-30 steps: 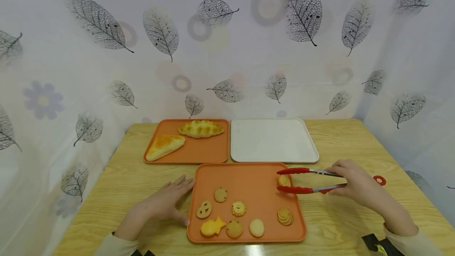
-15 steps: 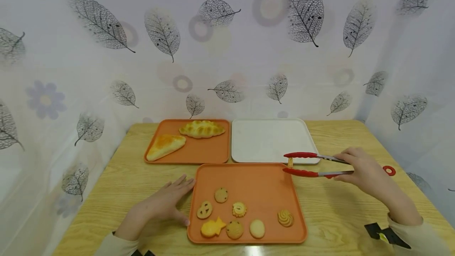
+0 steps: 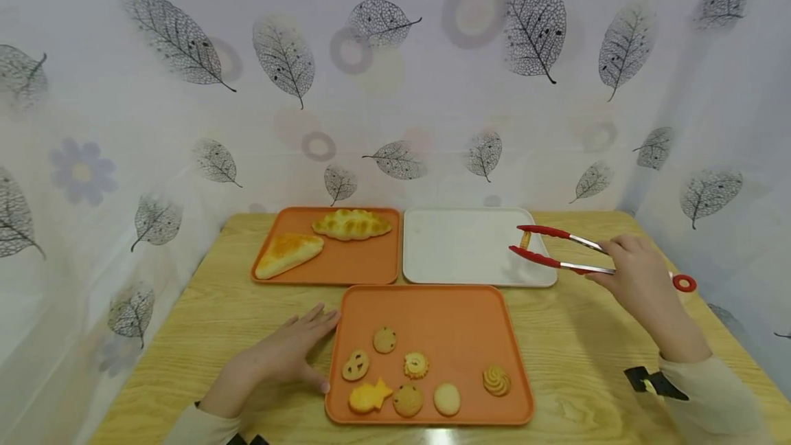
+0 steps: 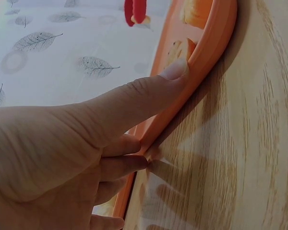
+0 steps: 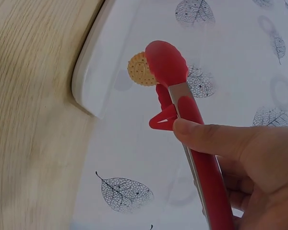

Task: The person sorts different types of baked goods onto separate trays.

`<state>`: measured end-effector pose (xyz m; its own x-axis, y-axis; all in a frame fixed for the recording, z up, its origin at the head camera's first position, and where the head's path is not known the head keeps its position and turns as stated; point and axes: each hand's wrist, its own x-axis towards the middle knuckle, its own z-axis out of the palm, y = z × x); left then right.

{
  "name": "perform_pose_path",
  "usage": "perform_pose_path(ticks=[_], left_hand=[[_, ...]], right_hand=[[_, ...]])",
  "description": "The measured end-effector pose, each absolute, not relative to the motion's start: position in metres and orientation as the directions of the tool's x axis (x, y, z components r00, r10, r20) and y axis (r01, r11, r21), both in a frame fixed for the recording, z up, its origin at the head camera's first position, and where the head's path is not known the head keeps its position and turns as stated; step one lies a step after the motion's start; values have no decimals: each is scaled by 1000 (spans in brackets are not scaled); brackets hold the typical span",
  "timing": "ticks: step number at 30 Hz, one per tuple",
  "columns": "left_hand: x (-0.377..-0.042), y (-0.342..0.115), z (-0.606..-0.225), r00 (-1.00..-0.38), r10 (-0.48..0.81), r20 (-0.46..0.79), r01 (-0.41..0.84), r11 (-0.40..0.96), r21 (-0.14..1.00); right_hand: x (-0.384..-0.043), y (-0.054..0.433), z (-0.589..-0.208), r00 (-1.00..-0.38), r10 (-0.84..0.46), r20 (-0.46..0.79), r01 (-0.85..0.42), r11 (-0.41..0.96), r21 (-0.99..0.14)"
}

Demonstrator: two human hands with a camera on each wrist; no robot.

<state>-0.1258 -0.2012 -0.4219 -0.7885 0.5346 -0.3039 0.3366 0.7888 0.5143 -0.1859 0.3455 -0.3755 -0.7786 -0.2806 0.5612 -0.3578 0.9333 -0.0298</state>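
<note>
In the head view my right hand (image 3: 636, 283) grips a pair of red-and-steel tongs (image 3: 536, 257). Between the red tips is a round ridged cookie (image 3: 525, 240), held on edge above the right part of the white tray (image 3: 457, 246). The right wrist view shows the dotted face of the cookie (image 5: 140, 70) beside one red tip. My left hand (image 3: 281, 352) has its fingers spread at the left rim of the front orange tray (image 3: 445, 321). In the left wrist view the thumb (image 4: 175, 71) touches that rim.
On the front tray lie several cookies, among them a fish-shaped one (image 3: 369, 395), a pretzel-shaped one (image 3: 355, 365) and a swirl (image 3: 496, 380). A second orange tray (image 3: 358, 266) at the back left holds a triangular pastry (image 3: 289, 256) and a braided bread (image 3: 352, 224). A leaf-printed cloth (image 3: 395, 88) hangs behind.
My right hand has lifted the cookie in the tongs from the right edge of the front tray and carried it back and rightward over the white tray. The left hand has stayed put.
</note>
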Motion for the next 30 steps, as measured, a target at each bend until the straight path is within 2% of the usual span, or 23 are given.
perform_pose_path(ticks=[8,19,30], left_hand=[[-127,-202,-423,-791,530,-307,333,793,511],[-125,-202,-422,-788,531,-310,313,781,541],[-124,-201,-421,-787,530,-315,308,780,544]], right_hand=[[-209,347,-384,-796,-222,563,-296,954,-41],[-244,344,-399,-878,-171,446,-196,980,-10],[-262,337,-404,-903,-138,407,-178,982,-61]])
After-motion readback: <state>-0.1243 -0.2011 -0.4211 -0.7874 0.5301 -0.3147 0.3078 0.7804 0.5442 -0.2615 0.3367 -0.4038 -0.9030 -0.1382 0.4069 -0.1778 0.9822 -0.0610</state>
